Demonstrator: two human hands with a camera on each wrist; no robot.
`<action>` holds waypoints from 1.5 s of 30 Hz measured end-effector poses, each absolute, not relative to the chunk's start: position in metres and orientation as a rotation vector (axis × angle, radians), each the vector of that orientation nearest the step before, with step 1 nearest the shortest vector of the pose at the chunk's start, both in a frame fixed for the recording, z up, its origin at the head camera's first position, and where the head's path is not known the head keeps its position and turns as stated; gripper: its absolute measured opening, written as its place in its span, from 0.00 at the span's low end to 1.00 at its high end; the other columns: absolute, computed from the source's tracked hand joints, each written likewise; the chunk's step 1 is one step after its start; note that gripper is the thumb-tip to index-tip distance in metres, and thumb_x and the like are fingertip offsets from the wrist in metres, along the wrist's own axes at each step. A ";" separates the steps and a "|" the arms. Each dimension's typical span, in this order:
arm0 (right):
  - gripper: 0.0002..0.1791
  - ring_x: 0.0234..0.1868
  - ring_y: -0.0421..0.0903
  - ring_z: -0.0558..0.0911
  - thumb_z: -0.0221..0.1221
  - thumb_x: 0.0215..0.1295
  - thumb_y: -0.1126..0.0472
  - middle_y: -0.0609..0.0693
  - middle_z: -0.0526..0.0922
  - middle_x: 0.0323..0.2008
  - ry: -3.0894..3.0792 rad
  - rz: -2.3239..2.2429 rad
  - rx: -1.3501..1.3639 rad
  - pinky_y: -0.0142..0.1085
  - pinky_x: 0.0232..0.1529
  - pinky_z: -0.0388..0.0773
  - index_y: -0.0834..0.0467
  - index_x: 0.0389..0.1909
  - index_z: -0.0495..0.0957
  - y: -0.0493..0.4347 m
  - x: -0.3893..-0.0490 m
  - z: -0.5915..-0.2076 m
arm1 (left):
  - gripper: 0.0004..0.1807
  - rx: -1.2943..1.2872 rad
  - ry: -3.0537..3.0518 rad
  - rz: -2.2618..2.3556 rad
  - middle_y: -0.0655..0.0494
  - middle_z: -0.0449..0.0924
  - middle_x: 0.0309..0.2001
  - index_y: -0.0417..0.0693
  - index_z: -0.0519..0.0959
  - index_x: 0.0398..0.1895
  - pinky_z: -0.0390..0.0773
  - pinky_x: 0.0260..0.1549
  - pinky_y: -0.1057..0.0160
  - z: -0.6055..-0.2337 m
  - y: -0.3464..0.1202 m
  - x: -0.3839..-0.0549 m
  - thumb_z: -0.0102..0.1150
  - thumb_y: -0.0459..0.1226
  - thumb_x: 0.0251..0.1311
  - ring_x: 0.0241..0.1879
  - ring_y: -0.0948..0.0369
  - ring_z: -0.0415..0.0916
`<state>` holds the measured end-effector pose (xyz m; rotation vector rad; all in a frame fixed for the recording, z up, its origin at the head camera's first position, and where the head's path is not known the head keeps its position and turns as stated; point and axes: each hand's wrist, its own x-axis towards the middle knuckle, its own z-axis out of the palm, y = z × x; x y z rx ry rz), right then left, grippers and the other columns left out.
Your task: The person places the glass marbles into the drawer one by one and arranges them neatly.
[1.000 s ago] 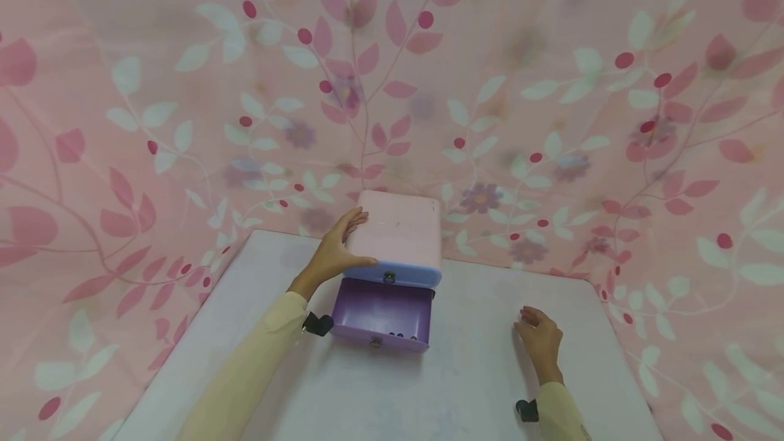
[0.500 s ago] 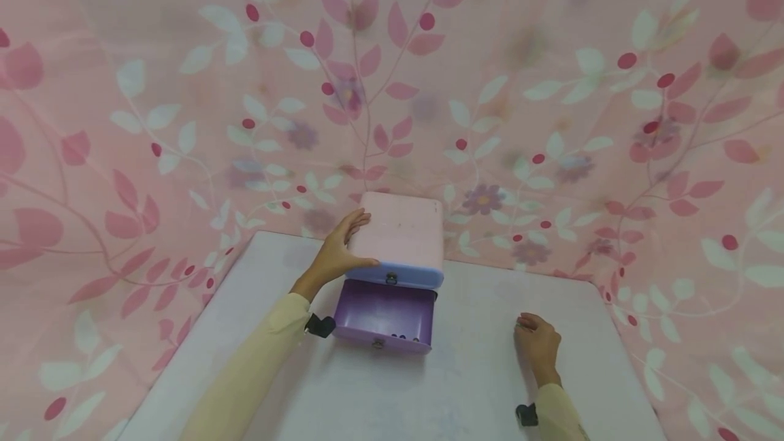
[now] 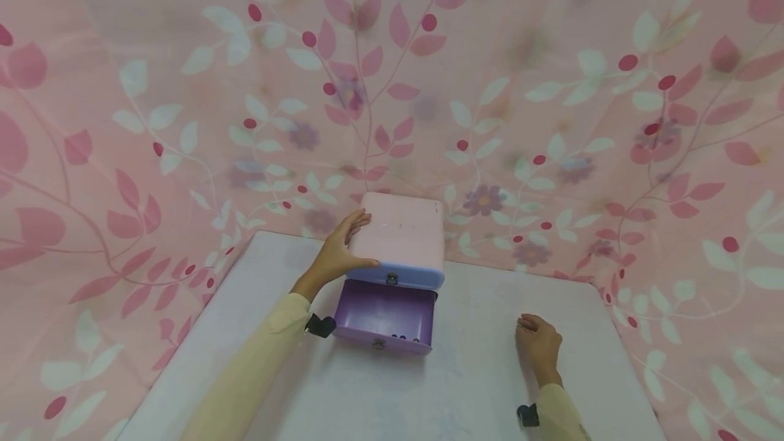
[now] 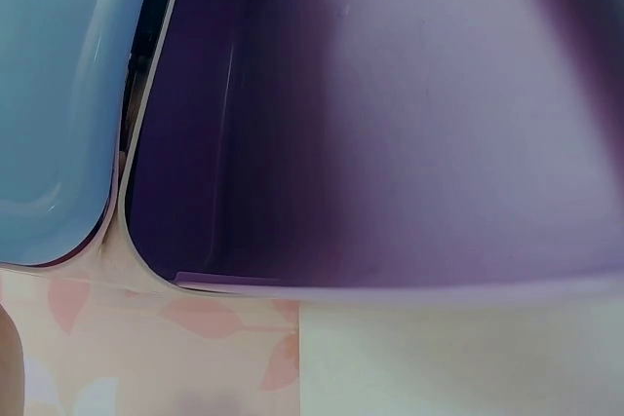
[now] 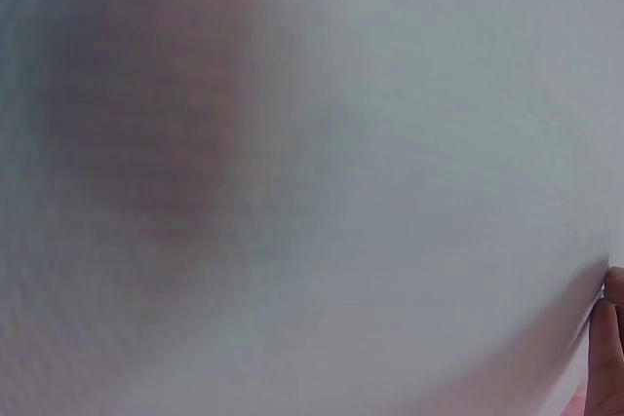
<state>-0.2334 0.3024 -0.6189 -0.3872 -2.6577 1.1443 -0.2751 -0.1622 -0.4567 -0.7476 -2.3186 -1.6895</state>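
Note:
A small drawer box (image 3: 398,230) with a pale pink top and a blue upper drawer front (image 3: 367,272) stands at the back of the table. Its lower purple drawer (image 3: 382,312) is pulled out; several tiny dark round pieces (image 3: 402,337) lie near its front right corner. My left hand (image 3: 335,254) grips the box's left side, thumb along the top front edge. To the right, apart from the box, my right hand (image 3: 539,342) rests on the table with bent fingers. Its fingertips (image 5: 606,338) nearly meet around a faint glint; whether they pinch something is unclear.
The white table (image 3: 478,359) extends around the box and between the hands. A pink floral cloth (image 3: 392,87) hangs close behind the box and on both sides. In the left wrist view, the purple drawer's interior (image 4: 439,124) fills most of the picture.
My right hand has lowered slightly and turned, its fingers now nearer the table. My left hand stays on the box, and the drawer has not moved. The head view has shifted slightly.

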 end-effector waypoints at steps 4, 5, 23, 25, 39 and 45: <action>0.17 0.48 0.61 0.82 0.62 0.58 0.71 0.62 0.85 0.44 -2.658 1.155 -0.400 0.52 0.51 0.78 0.67 0.50 0.80 0.303 -0.234 -0.618 | 0.61 -0.747 -2.315 -1.699 0.41 0.62 0.70 0.39 0.52 0.75 0.57 0.70 0.52 -0.456 -0.162 -0.275 0.82 0.37 0.39 0.71 0.48 0.57; 0.16 0.47 0.61 0.82 0.63 0.58 0.71 0.62 0.85 0.43 -2.652 1.154 -0.398 0.53 0.51 0.78 0.67 0.49 0.80 0.303 -0.234 -0.618 | 0.60 -0.746 -2.316 -1.699 0.41 0.62 0.70 0.39 0.53 0.75 0.57 0.70 0.52 -0.456 -0.162 -0.275 0.82 0.37 0.39 0.71 0.48 0.57; 0.14 0.38 0.52 0.87 0.71 0.55 0.64 0.54 0.88 0.36 -2.484 1.153 -0.227 0.15 0.34 0.72 0.61 0.43 0.85 0.275 -0.242 -0.590 | 0.59 -0.753 -2.302 -1.697 0.39 0.62 0.70 0.40 0.53 0.75 0.57 0.70 0.51 -0.458 -0.163 -0.273 0.81 0.35 0.40 0.70 0.47 0.58; 0.14 0.36 0.52 0.87 0.71 0.54 0.64 0.54 0.88 0.35 -2.464 1.174 -0.204 0.13 0.32 0.70 0.61 0.42 0.85 0.269 -0.243 -0.584 | 0.59 -0.750 -2.302 -1.700 0.39 0.62 0.70 0.39 0.53 0.75 0.56 0.70 0.51 -0.457 -0.163 -0.273 0.81 0.35 0.40 0.70 0.47 0.58; 0.14 0.30 0.37 0.86 0.72 0.51 0.70 0.58 0.87 0.34 -2.245 1.506 -0.012 0.24 0.30 0.82 0.64 0.40 0.85 0.227 -0.242 -0.552 | 0.60 -0.754 -2.296 -1.719 0.40 0.61 0.70 0.38 0.52 0.75 0.56 0.70 0.50 -0.454 -0.162 -0.273 0.81 0.36 0.40 0.71 0.48 0.57; 0.13 0.31 0.40 0.87 0.72 0.50 0.70 0.57 0.87 0.34 -2.219 1.589 0.042 0.27 0.30 0.83 0.62 0.39 0.86 0.213 -0.238 -0.547 | 0.60 -0.757 -2.299 -1.716 0.40 0.61 0.70 0.38 0.52 0.75 0.55 0.71 0.51 -0.454 -0.161 -0.273 0.81 0.36 0.40 0.70 0.47 0.57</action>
